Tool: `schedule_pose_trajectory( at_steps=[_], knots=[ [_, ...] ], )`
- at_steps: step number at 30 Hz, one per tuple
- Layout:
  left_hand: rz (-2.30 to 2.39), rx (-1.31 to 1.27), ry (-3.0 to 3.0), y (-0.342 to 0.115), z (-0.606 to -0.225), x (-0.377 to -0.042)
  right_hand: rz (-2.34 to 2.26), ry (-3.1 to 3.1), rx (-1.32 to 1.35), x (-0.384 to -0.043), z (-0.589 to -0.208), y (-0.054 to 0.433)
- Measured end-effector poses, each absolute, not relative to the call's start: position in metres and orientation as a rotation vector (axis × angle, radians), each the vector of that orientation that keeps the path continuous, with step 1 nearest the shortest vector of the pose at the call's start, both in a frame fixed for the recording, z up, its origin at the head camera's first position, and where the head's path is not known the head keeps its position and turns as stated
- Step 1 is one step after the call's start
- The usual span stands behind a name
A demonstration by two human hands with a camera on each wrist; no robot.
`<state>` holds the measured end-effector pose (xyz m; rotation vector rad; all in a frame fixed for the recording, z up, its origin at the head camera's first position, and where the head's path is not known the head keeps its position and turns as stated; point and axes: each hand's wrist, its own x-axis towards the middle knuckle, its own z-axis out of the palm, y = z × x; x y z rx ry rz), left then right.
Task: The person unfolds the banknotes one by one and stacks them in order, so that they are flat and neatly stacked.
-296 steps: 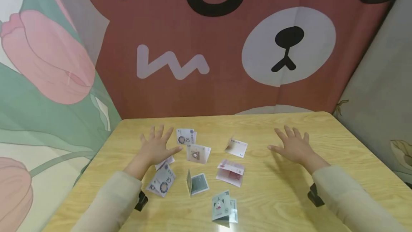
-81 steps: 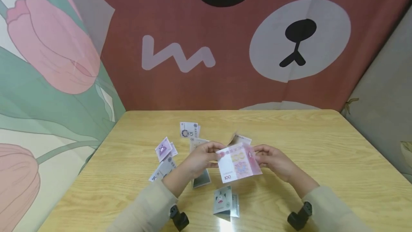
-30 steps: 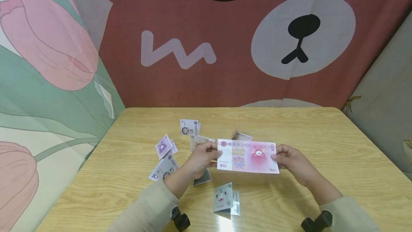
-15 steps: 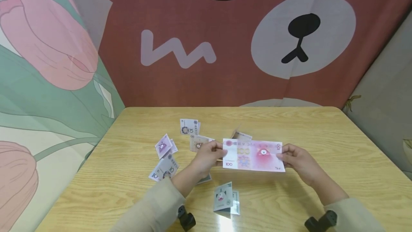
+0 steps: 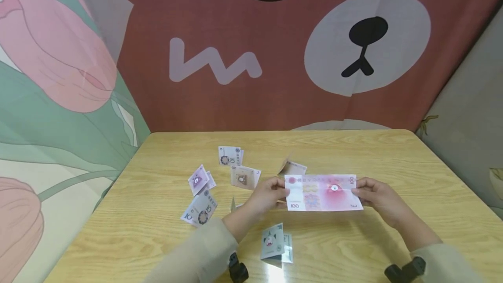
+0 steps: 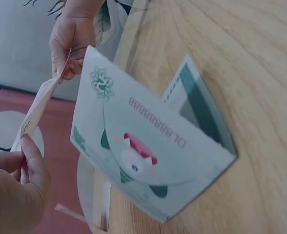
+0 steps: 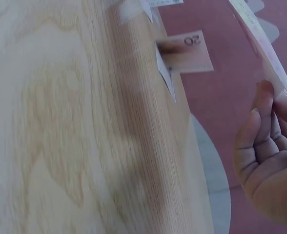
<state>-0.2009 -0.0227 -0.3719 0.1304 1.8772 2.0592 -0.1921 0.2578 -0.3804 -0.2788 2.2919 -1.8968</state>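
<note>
A pink 100 banknote (image 5: 324, 192) is stretched nearly flat above the table, with a cartoon one-eyed figure on its face. My left hand (image 5: 267, 193) pinches its left end between thumb and fingers. At the other end my right hand (image 5: 379, 195) pinches the right edge. The left wrist view shows the note edge-on between the left hand (image 6: 16, 195) and the right hand (image 6: 72, 41). Below the held note stands a folded green banknote (image 5: 272, 241), its two halves spread apart. Behind it, a folded brown 20 banknote (image 5: 294, 168) is partly covered.
Several folded banknotes lie to the left on the wooden table (image 5: 129, 239): a purple one (image 5: 198, 180), a blue-grey 10 (image 5: 201, 207), another 10 (image 5: 229, 155) and a brownish one (image 5: 243, 178). The left forearm mostly hides one more note (image 5: 233, 205). A patterned curtain (image 5: 220, 108) hangs behind.
Earlier both hands were spread and empty, and the pink banknote lay folded on the table. It was picked up, opened out, and in the last second moved right with both hands.
</note>
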Motion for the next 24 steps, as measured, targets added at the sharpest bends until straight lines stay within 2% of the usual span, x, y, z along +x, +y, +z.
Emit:
schedule_pose_trajectory(
  at_steps=[24],
  knots=[
    [1.949, 0.034, 1.964, 0.037, -0.363, -0.212, -1.854, 2.333, -0.207, -0.201, -0.384, 0.314]
  ],
)
